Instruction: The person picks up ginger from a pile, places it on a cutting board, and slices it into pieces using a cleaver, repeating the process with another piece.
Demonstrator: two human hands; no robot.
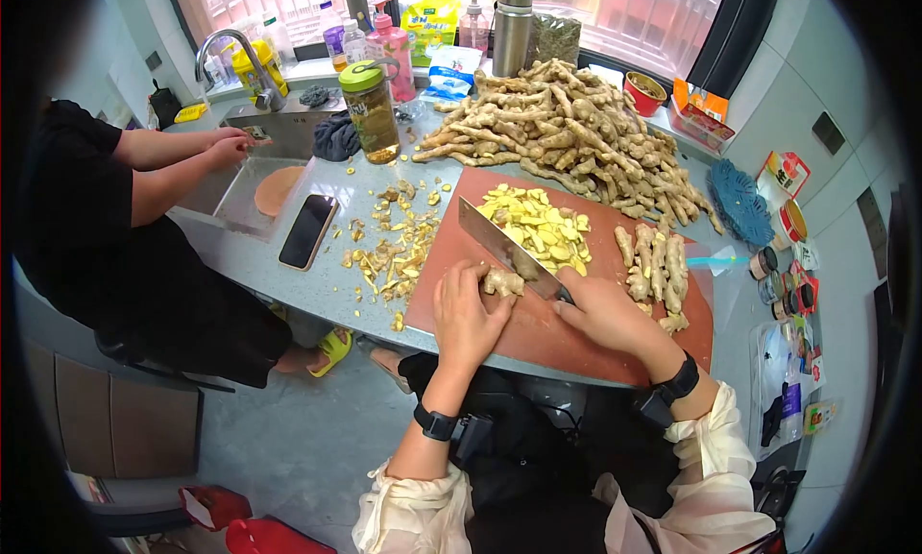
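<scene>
One phone (pixel 308 231) lies and one bottle (pixel 372 120) stands left of the board (pixel 445 250); a ginger heap (pixel 576 132) crowds its far edge. On the board, the left hand (pixel 467 314) steadies one root (pixel 504 282); the right hand (pixel 613 312) grips one knife (pixel 499 244).

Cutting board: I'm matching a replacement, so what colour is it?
The cutting board is reddish-brown, clearest in the head view.

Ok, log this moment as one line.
left hand: holds ginger piece | right hand: grips cleaver | sliced ginger: on red board | co-worker's hands: at sink
</scene>
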